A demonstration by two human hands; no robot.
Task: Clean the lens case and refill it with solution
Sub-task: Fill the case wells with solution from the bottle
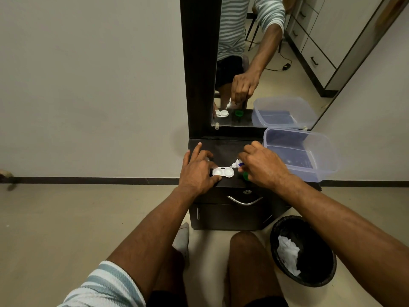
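The lens case (pixel 222 172) is lying flat on the dark counter (pixel 230 149), its two round wells open and facing up. The left hand (pixel 197 171) is resting beside it on the left, thumb and fingers (pixel 215 178) touching the left well's edge and bracing the case rather than closing around it; the other fingers are spreading apart over the counter. The right hand (pixel 263 166) is gripping one small solution bottle (pixel 237 163), its fingers clamped around the body, with only the white nozzle and a strip of blue label showing. The bottle is tilting down to the left, and its tip is sitting just above the rim of the right well; whether liquid is coming out cannot be told.

One green cap (pixel 245 176) is peeking out just under the right hand, near the counter's front edge. One clear plastic tub (pixel 318 151) is standing at the right end of the counter, well apart from the case. One mirror (pixel 276 63) is rising behind the counter, repeating the case, bottle and tub. One black bin (pixel 285 227) holding crumpled white paper (pixel 287 254) is standing on the floor to the right.
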